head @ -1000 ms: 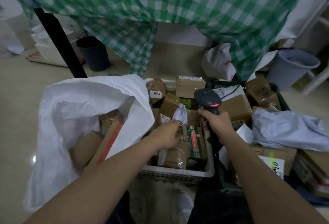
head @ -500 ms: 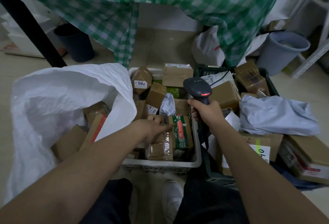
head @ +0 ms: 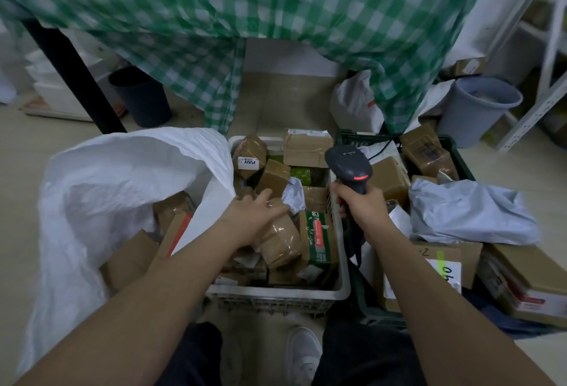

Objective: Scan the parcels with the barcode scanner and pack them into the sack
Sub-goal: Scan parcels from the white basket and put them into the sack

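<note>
My left hand point(head: 254, 216) reaches into the white basket point(head: 276, 293) and grips the top end of a brown taped parcel point(head: 282, 243), which lies tilted among several other parcels. To its right my right hand point(head: 359, 206) holds the dark barcode scanner point(head: 348, 166) upright by its handle, red light on, head over the basket's right rim. The open white sack point(head: 101, 176) stands left of the basket, with brown boxes point(head: 132, 258) inside it.
A dark green crate point(head: 348, 137) right of the basket holds more boxes and a grey mailer bag point(head: 469, 212). Larger cartons point(head: 527, 287) lie at the right. A green checked cloth point(head: 276, 17) hangs ahead, with a black table leg point(head: 73, 75) and two bins point(head: 478, 109) nearby.
My left hand has left the grey bag in the basket, dropped lower and taken hold of the brown taped parcel. The scanner hand has stayed about where it was.
</note>
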A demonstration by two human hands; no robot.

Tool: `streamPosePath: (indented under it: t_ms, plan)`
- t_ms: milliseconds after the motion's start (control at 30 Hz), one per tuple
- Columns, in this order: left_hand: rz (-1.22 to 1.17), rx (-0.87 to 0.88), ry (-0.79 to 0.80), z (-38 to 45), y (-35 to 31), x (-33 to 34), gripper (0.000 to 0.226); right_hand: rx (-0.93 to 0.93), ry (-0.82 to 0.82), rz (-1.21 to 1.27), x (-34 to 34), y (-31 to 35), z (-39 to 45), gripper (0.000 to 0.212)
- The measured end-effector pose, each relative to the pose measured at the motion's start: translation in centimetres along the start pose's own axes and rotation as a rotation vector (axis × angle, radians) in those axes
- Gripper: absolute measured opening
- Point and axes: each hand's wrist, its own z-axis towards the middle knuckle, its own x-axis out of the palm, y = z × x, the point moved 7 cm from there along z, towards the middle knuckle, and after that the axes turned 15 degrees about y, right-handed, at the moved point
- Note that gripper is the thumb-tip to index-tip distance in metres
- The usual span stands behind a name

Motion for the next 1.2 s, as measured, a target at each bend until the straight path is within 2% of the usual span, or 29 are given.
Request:
streamPosePath:
  t_ms: [100,167,200,267,333,367,467,533,733,867,967,1067,1200]
  plan:
    - [-0.381,-0.026,-0.229,-2.6,3.3,-1.9,0.102,-0.041,-0.049,0.051,-0.4,0.9,-0.3,0.015]
    - [-0.636,-0.097,-0.387,-4.1,5.1,-2.6,0.096,-0.068,-0.07,0.094,-0.6,1.4,-0.4,0.011]
    - [-0.802,-0.141,-0.41,-4.3,6.0,-2.3,0.094,-0.075,-0.078,0.105,-0.6,1.5,-0.5,0.009]
    - [-1.222,-0.151,-0.355,-3.7,7.1,-0.8,0.1,-0.068,-0.078,0.099,-0.5,1.5,-0.5,0.01]
    - [-1.559,-0.059,-0.278,-3.0,7.2,0.5,0.108,-0.056,-0.057,0.07,-0.1,1.4,-0.5,0.012]
    - [-1.673,-0.02,-0.247,-2.7,7.1,1.0,0.103,-0.056,-0.04,0.047,0.1,1.5,-0.4,0.013]
    - [-1.877,0.085,-0.225,-2.5,6.7,0.8,0.062,-0.065,0.028,-0.024,1.4,1.8,-0.4,0.012]
    - [-1.933,0.11,-0.232,-2.2,6.6,0.6,0.052,-0.069,0.086,-0.042,2.4,2.2,-0.5,0.01]
    - [-1.985,0.099,-0.258,-1.9,7.3,1.2,0.063,-0.101,0.211,-0.193,4.6,3.1,-1.1,0.013]
    - [-1.871,0.049,-0.238,-2.3,7.9,1.4,0.072,-0.157,0.131,-0.177,4.8,3.7,-1.3,0.014]
    - [-1.805,0.06,-0.165,-2.6,7.3,1.1,0.052,-0.205,0.042,-0.056,4.5,4.0,-1.3,0.015]
    - [-1.659,0.08,-0.114,-2.9,6.3,0.4,0.046,-0.251,-0.032,0.015,3.8,4.3,-1.1,0.022]
    - [-1.392,0.094,-0.109,-3.4,5.4,-0.8,0.027,-0.227,0.046,-0.068,3.5,3.8,-0.1,0.046]
